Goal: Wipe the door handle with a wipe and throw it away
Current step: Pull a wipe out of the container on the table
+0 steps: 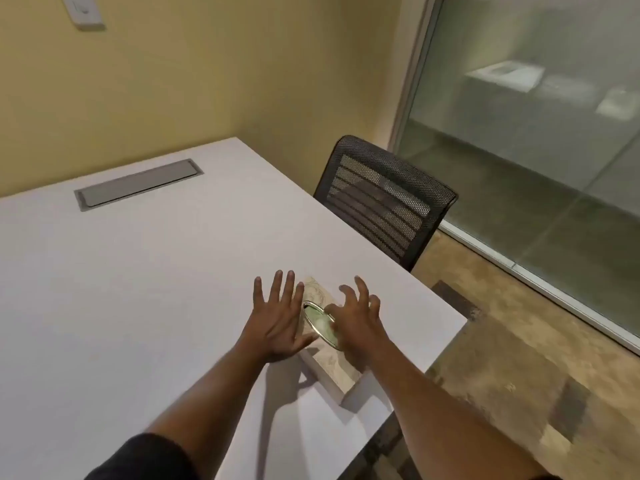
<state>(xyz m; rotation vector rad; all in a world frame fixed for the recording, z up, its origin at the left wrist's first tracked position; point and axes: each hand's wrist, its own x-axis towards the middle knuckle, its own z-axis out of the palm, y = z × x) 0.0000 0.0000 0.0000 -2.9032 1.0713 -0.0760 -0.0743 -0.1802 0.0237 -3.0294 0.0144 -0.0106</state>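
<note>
Hands (277, 317) (356, 320) spread over wipe box (329, 362)

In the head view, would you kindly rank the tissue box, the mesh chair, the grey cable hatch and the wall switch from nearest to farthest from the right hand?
From the right hand:
1. Tissue box, directly beneath it.
2. Mesh chair, beyond the table's right edge.
3. Grey cable hatch, far left on the table.
4. Wall switch, high on the left wall.

An office meeting room is shown: a white table (138, 271) fitted with a cable hatch (138, 184), a mesh chair (381, 199) drawn up to it, and a frosted glass wall (536, 133).
</note>
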